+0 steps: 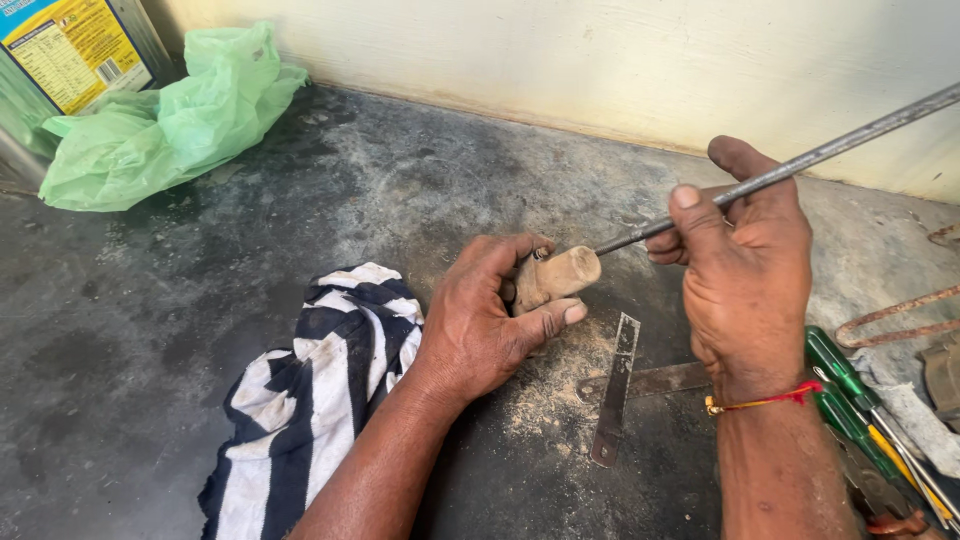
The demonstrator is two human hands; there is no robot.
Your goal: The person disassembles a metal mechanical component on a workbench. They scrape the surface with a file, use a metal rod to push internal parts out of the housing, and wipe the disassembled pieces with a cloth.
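I see the left hand (480,320) near centre, fingers curled shut around a short wooden handle (557,276); thumb runs under it, other fingers wrap over the top. Handle's rounded end pokes out toward 3 o'clock, resting just above the floor.

Right hand (740,260) sits at 3 o'clock from the left, fingers pinched closed on a thin metal rod (800,160). Rod runs from approx 1–2 o'clock at the frame edge down to the handle's near end, tip touching it by the left fingertips. Can't tell if the tip is inside the wood. Red thread (765,402) is tied round the right wrist.

Pale sawdust (545,385) is scattered on the dark concrete floor (150,340), right under the handle. A flat metal blade (613,392) lies at 5 o'clock from the handle, crossing another flat strip (655,380).

Blue & white striped cloth (310,390) lies at 8 o'clock, touching the left wrist. Green-handled screwdrivers (850,400) at 4 o'clock, just beside the right forearm. Rusty bent wire (900,322) at 3 o'clock edge. Crumpled green plastic bag (170,115) at 10 o'clock, against a tin can (70,50) in the corner. Pale wall (600,60) along 12 o'clock.
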